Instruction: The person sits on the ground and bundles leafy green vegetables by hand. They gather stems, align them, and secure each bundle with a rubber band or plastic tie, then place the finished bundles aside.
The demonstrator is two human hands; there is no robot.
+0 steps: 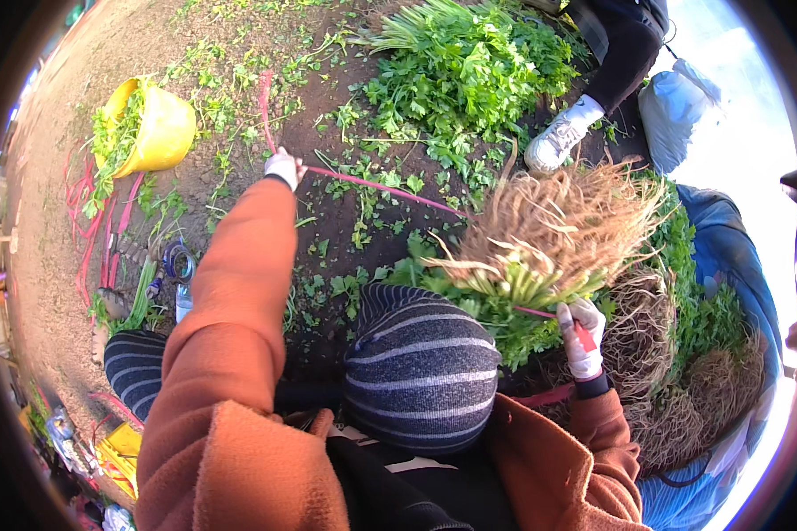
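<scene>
A bundle of leafy green plants, its pale roots (pixel 558 226) pointing up and away from me, lies in front of my right knee. A pink plastic strip (pixel 385 189) runs from the bundle to my left hand (pixel 284 167), which is gloved, stretched out to the upper left and closed on the strip. The strip's loose end sticks up past that fist. My right hand (pixel 581 337), in a pale glove, pinches the strip's other end just below the bundle's stems. Part of the strip is hidden by the bundle.
Rooted bundles (pixel 697 391) lie on a blue sheet (pixel 730 245) at the right. A pile of cut greens (pixel 465 73) is at the top, beside another person's shoe (pixel 558 139). A yellow bucket (pixel 166 129) holding greens lies tipped at left, near loose pink strips (pixel 89 212) and a tape roll (pixel 178 261).
</scene>
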